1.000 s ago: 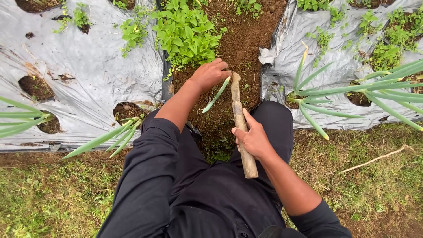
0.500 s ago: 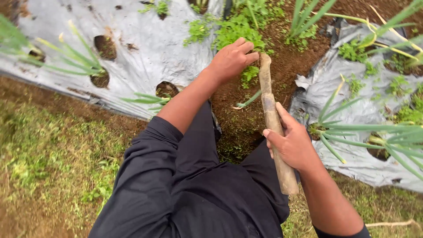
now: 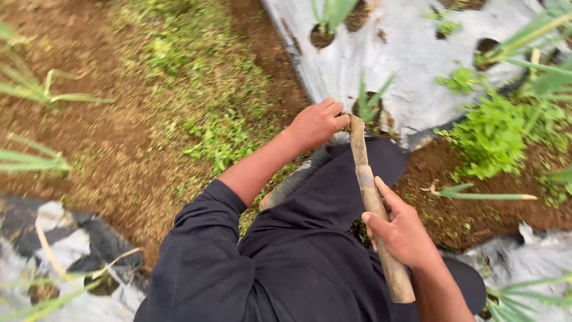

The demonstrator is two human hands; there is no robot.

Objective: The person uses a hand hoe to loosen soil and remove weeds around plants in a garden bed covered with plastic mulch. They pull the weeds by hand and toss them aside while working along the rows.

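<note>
the right hand [image 3: 405, 232] is closed around the lower part of a long wooden handle [image 3: 372, 200]. the handle slants up across the person's dark trousers [image 3: 333, 197]. the left hand [image 3: 316, 124] is curled at the top end of the handle, its fingers touching it there. what sits at that top end is hidden by the hand. just past the left hand lies a grey plastic sheet [image 3: 405, 53] with round holes and green shoots in them. a leafy green weed patch [image 3: 494, 134] grows near its edge, beside bare brown soil [image 3: 471, 214].
</note>
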